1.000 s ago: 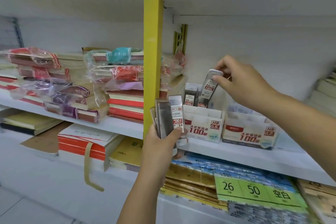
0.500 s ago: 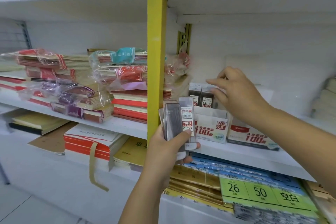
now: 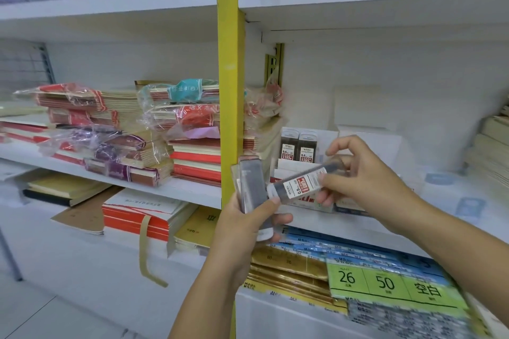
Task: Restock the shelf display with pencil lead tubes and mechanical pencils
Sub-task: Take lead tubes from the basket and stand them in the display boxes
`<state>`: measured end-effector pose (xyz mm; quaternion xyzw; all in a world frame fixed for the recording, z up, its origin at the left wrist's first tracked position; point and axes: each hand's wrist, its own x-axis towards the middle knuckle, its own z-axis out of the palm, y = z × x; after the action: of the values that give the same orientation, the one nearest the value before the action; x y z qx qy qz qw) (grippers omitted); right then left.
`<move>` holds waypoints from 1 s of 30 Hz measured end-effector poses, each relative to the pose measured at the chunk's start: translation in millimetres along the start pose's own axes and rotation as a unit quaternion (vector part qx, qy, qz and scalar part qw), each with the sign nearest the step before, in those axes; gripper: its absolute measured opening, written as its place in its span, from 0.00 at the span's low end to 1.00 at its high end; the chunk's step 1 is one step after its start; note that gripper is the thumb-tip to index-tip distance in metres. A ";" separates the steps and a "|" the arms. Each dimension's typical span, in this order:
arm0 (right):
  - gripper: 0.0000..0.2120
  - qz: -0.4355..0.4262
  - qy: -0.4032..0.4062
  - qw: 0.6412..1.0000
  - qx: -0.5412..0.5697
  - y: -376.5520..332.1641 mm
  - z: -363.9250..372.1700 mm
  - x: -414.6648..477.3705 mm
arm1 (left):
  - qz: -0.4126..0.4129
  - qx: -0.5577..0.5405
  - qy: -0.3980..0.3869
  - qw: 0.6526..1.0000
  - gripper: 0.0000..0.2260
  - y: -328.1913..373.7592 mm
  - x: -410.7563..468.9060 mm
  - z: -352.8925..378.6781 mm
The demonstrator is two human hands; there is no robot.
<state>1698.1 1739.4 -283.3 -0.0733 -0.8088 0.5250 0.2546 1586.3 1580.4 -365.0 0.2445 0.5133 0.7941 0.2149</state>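
— Two lead tubes (image 3: 298, 146) stand upright at the back of the white display box (image 3: 289, 166) on the shelf (image 3: 429, 201), by our count. How far along do we put the restocking?

— Early, we judge. The box's front rows look unfilled, though the hands hide part of them. We see no mechanical pencils anywhere in view, so that half of the job appears untouched.

— And the stock in hand?

— Our left hand (image 3: 245, 234) is curled round a stack of tubes (image 3: 252, 187), thumb pressed across the front, held up just beside the yellow upright (image 3: 230, 91). We cannot count the tubes in it; several, at least.

— The right?

— Our right hand (image 3: 366, 181) pinches a single tube (image 3: 297, 184) between thumb and fingers. The tube lies tilted, its near end touching the top of the stack, its far end pointing towards the box.

— So it is between stack and box?

— Yes, in the air in front of the box, not yet in any slot. Bundled notebooks (image 3: 192, 151) fill the neighbouring bay.
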 end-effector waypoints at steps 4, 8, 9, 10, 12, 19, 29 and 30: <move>0.13 -0.003 -0.117 0.978 -0.172 4.6 2.0 -9.6 | 0.050 0.023 0.031 0.998 0.14 2.6 3.7 -3.5; 0.12 -0.028 -0.104 0.977 -0.184 -2.9 14.2 -6.0 | 0.091 0.065 0.023 0.993 0.10 4.8 5.9 -2.7; 0.16 -0.033 -0.114 0.975 -0.186 -4.9 17.0 -4.4 | 0.095 0.068 0.021 0.993 0.10 5.3 6.0 -2.5; 0.20 -0.039 -0.125 0.973 -0.190 -7.1 18.4 -2.5 | 0.096 0.067 0.020 0.993 0.10 5.6 5.9 -2.7; 0.28 -0.060 -0.105 0.977 -0.178 -14.1 16.1 4.8 | 0.096 0.060 0.020 0.993 0.09 6.4 6.1 -3.6; 0.20 -0.215 0.135 0.948 -0.195 -32.1 1.9 55.6 | 0.082 0.080 0.035 0.993 0.07 3.3 11.1 -7.9; 0.17 -0.206 0.096 0.872 -0.432 -2.1 11.2 96.0 | 0.065 0.077 0.014 0.995 0.07 -0.6 12.5 -7.6; 0.15 -0.196 0.099 0.869 -0.444 0.6 10.2 100.2 | 0.059 0.080 0.011 0.995 0.06 -1.1 12.3 -8.6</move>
<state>1606.9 1770.1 -253.5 -0.0700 -0.9248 0.0396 0.3718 1571.4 1582.0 -367.0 0.2822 0.5623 0.7642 0.1419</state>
